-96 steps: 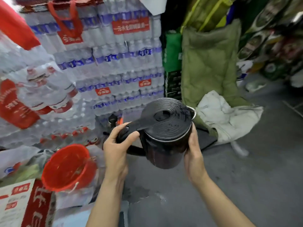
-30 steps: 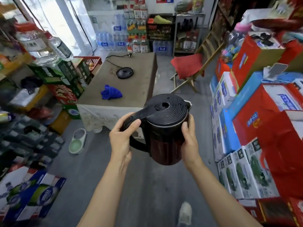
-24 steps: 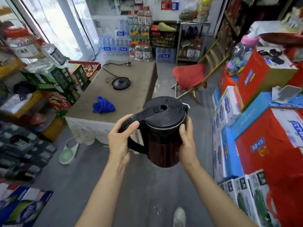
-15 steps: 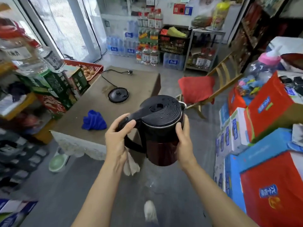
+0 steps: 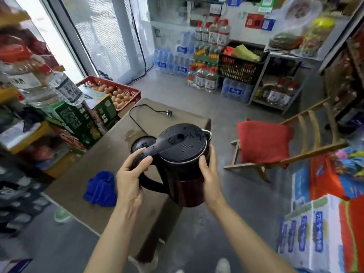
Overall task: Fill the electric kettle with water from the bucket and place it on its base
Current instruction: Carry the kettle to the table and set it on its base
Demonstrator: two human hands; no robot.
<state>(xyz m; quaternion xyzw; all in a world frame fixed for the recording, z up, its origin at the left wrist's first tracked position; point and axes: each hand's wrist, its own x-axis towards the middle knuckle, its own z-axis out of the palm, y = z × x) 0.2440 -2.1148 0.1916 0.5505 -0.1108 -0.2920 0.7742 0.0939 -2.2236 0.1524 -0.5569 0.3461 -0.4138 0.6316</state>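
So we've got the kettle (image 5: 183,164) in both hands, lid shut, held up in the middle of the frame right over the near end of the counter (image 5: 110,146). Left hand (image 5: 131,180) is wrapped around the top of the handle with the thumb up by the lid lever, and right hand (image 5: 209,174) is pressed flat against the far side of the body, steadying it. Both are gripping the kettle, nothing else.

Where are we in the job? No bucket anywhere in frame, and we can't see inside the kettle with the lid down, so whether it's actually filled is a guess. Our guess is yes, since we're carrying it two-handed toward the base (image 5: 142,144), which sits just behind the kettle on the counter, half hidden by it. Its cord and plug (image 5: 168,113) lie loose further up the counter, not plugged in. What's left: lower the kettle onto that base and let go.

A blue cloth (image 5: 100,189) sits on the counter at lower left, clear of the base.

Writing-wise, not much is readable. The water bottles (image 5: 211,36) at upper middle have red and white labels, and the boxes at the right edge have print too, but it's all too blurry to read.
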